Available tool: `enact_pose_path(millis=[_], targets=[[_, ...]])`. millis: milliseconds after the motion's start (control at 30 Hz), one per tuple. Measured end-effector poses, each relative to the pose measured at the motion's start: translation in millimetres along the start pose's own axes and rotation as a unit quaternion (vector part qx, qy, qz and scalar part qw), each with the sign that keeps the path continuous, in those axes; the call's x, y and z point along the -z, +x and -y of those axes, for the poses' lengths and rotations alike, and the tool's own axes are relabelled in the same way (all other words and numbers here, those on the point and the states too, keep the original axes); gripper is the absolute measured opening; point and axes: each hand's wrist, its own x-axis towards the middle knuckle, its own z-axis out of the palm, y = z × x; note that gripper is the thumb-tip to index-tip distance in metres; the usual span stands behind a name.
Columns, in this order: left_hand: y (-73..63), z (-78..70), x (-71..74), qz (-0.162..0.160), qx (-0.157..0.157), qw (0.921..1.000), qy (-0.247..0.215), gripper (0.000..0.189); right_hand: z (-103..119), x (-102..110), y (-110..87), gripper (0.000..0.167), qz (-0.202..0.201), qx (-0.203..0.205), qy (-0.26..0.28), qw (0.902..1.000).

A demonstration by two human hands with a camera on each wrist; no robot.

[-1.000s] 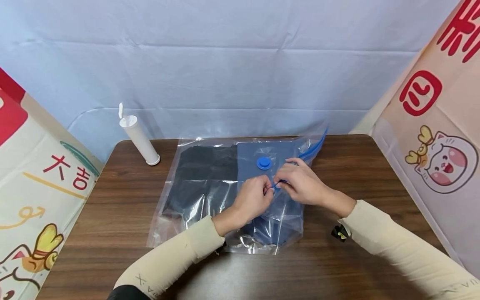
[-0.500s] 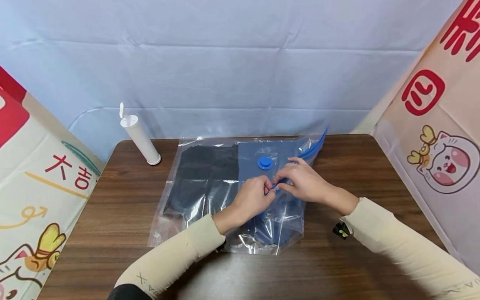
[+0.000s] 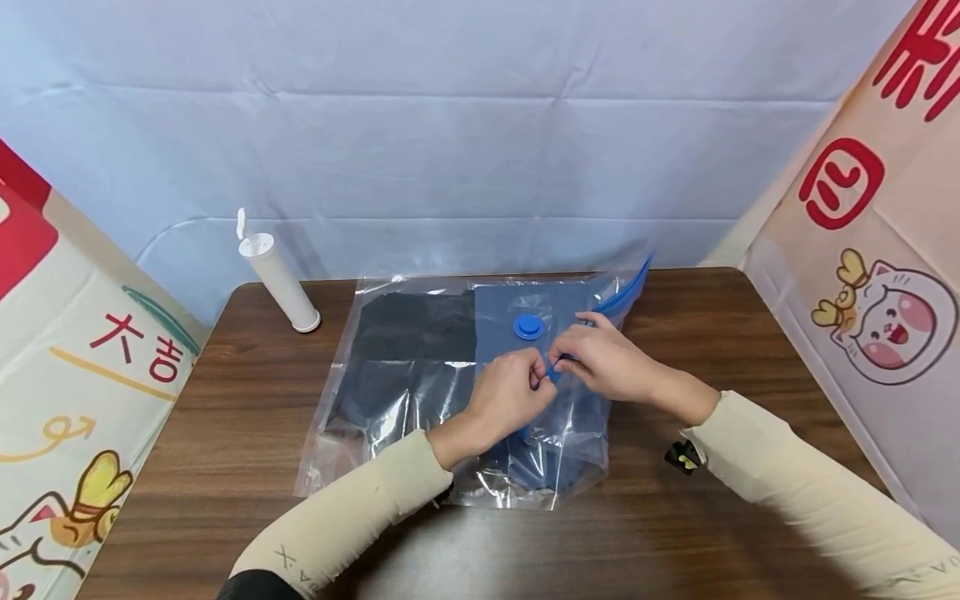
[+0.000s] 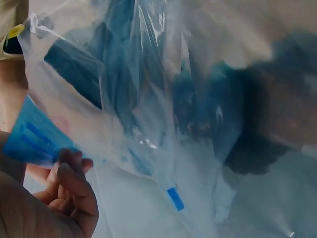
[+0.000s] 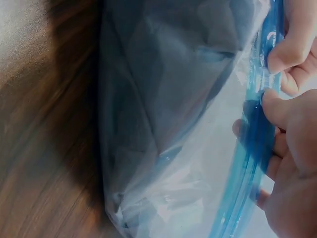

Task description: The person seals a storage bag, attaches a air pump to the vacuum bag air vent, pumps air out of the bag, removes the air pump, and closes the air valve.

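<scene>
A clear plastic storage bag lies flat on the table with black cloth and blue cloth showing through it. Its blue zip strip stands raised along the right side, and a round blue valve sits on the film. My left hand pinches the strip just below the valve. Close beside it, my right hand pinches the same strip between thumb and fingers. In the right wrist view, the blue zip band runs through both hands' fingers.
A white hand pump with its handle up stands at the table's back left corner. The brown wooden table meets a pale cloth backdrop behind, with printed cloth panels at the sides.
The right hand has shifted very slightly up and right along the strip, and the blue strip shows between the two hands. The left hand and the bag have hardly moved.
</scene>
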Motion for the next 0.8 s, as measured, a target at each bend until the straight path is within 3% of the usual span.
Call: enact_pose_path(millis=[300,533,800], targets=[[5.0,-2.0,0.1,0.012,0.013,0.9997,0.016,0.010,2.7,-6.0,-1.8,0.014,-0.004,0.010,-0.033,0.9994],[4.6,2.0,-1.9,-0.004,0.001,0.9999,0.010,0.014,-1.7,3.8,2.0,0.013,0.017,-0.030,0.007,0.9994],[7.6,2.1,-3.6,0.020,0.028,0.9994,0.002,0.003,-6.2,8.8,0.5,0.011,0.017,-0.036,0.015,0.9991]])
